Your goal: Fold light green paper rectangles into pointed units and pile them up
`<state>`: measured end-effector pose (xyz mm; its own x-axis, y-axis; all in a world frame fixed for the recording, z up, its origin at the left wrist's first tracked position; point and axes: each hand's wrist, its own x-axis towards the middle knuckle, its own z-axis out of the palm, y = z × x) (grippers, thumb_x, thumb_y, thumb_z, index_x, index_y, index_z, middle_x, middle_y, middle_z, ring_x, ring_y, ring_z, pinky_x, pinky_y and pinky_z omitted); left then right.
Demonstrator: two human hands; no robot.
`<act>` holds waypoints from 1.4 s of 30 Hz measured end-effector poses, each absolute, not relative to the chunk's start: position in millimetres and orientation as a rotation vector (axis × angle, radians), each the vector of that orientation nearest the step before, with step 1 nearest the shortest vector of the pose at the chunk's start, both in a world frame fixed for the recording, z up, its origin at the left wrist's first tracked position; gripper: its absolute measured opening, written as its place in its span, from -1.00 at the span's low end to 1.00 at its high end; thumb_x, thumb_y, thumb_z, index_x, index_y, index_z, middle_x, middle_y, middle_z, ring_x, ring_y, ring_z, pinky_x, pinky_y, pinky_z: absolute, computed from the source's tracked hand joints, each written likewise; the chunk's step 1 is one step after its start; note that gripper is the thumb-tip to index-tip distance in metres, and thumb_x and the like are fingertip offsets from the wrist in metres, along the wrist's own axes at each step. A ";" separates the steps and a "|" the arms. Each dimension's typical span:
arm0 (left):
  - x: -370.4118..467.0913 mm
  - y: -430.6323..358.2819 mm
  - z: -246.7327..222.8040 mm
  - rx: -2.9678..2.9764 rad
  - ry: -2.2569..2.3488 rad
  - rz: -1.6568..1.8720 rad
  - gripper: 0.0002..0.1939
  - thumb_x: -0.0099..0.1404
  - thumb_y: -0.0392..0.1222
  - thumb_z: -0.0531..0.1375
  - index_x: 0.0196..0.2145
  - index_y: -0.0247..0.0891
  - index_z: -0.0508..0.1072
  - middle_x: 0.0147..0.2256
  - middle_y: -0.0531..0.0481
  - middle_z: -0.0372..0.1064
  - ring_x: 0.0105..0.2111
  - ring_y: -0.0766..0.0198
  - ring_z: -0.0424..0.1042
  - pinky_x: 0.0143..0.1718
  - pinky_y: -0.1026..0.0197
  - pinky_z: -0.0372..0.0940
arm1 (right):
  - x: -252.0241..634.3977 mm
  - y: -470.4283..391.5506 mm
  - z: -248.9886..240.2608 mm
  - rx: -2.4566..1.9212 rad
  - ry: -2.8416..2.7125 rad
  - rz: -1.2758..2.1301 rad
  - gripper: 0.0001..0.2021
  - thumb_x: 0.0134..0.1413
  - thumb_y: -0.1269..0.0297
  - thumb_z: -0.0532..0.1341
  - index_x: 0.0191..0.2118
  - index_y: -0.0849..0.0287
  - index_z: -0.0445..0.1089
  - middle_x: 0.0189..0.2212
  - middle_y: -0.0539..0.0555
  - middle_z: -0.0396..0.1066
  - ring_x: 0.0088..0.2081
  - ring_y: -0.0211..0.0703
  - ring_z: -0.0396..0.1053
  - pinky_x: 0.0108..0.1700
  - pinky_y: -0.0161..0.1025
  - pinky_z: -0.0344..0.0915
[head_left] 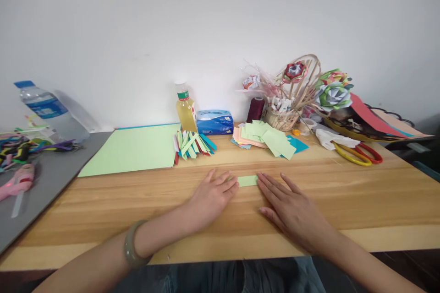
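Observation:
A light green paper strip [248, 181] lies flat on the wooden table, between my two hands. My left hand [213, 194] rests palm down with its fingertips on the strip's left end, fingers stretched out. From the right, my right hand [288, 206] lies flat, its straight fingertips touching the strip's right end and its thumb set apart. Neither hand grips the paper. Behind the strip sit a pile of folded paper strips [193, 144] in green, blue and red, and a stack of loose paper squares [264, 136], mostly light green.
Large green sheets [137, 149] lie at left, beside a grey board with a pink glue gun [20, 181] and a tilted water bottle [51, 105]. A drink bottle [185, 107], a tissue pack [215, 122] and paper flowers [333, 96] line the wall. Scissors [357, 153] lie right.

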<state>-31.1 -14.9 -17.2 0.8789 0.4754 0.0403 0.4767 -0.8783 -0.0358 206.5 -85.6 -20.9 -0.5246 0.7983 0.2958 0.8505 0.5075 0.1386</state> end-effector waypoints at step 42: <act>-4.9 7.6 -10.8 -2.863 -0.592 -0.564 -0.73 0.32 -0.26 0.02 -0.46 -0.31 0.44 -0.44 -0.07 0.35 -0.29 0.21 0.31 -0.06 0.06 0.20 | 192.5 -42.7 6.6 -1.142 -2.717 -0.419 -0.80 0.16 0.50 0.03 -0.19 0.25 0.37 -0.39 0.12 0.41 -0.35 -0.11 0.35 -0.31 -0.19 0.27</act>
